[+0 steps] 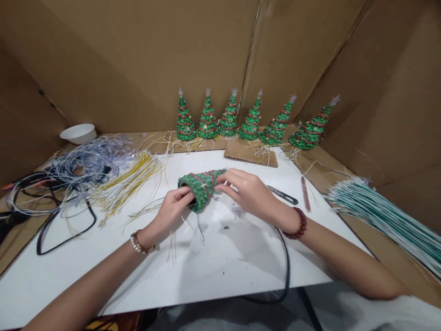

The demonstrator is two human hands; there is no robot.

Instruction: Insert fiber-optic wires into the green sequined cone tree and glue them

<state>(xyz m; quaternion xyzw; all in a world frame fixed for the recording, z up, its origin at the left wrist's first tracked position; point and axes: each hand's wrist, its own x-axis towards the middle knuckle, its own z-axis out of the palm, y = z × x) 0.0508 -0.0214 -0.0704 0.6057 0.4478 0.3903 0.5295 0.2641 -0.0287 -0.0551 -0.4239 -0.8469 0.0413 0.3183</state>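
Note:
A small green Christmas tree (201,184) with red garland lies on its side over the white table (213,276), its hollow base facing left. My left hand (177,202) grips it at the base, fingers reaching into the opening. Thin yellow, white and dark wires hang from that end. Near the tip, my right hand (243,186) is closed, thumb and fingers at the tree's upper side; whether it pinches the tree or a fine wire there is too small to make out.
Several finished-looking trees (207,117) stand along the back on cardboard. Yellow and white wires (131,184), tangled clear wires (89,161) and a white bowl (79,133) lie left. Right are a cutter knife (282,195), a reddish stick (305,194) and green-white wires (382,214).

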